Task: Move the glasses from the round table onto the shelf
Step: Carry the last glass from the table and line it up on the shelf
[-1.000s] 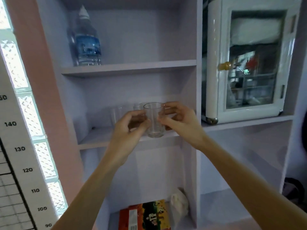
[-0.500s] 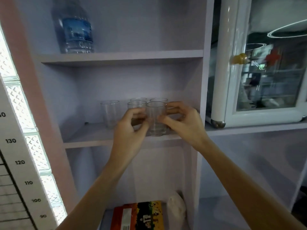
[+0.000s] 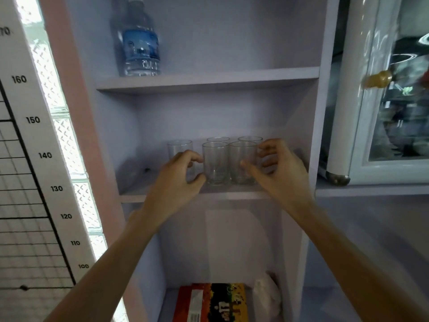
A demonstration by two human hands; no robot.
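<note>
Several clear glasses stand on the middle shelf point(image 3: 162, 194) of a pale lilac shelf unit. The front right glass point(image 3: 239, 152) rests on the shelf board, and my right hand point(image 3: 276, 170) wraps it, thumb across its front and fingers round its right side. Beside it stands the front left glass point(image 3: 214, 162). My left hand point(image 3: 178, 180) is at that glass's left side with curled fingers apart, holding nothing. Two more glasses point(image 3: 250, 138) stand behind, and another glass point(image 3: 180, 147) is at the left, partly hidden by my left hand.
A water bottle point(image 3: 140, 47) stands on the shelf above. A colourful box point(image 3: 211, 303) and a white bag point(image 3: 264, 296) lie on the bottom shelf. A white glass-door cabinet point(image 3: 380, 101) sits in the right bay. A height chart point(image 3: 27, 159) hangs at the left.
The glass held in both hands has gone back onto the shelf, beside the front left glass. My left hand has let go and shifted left; the camera has moved closer.
</note>
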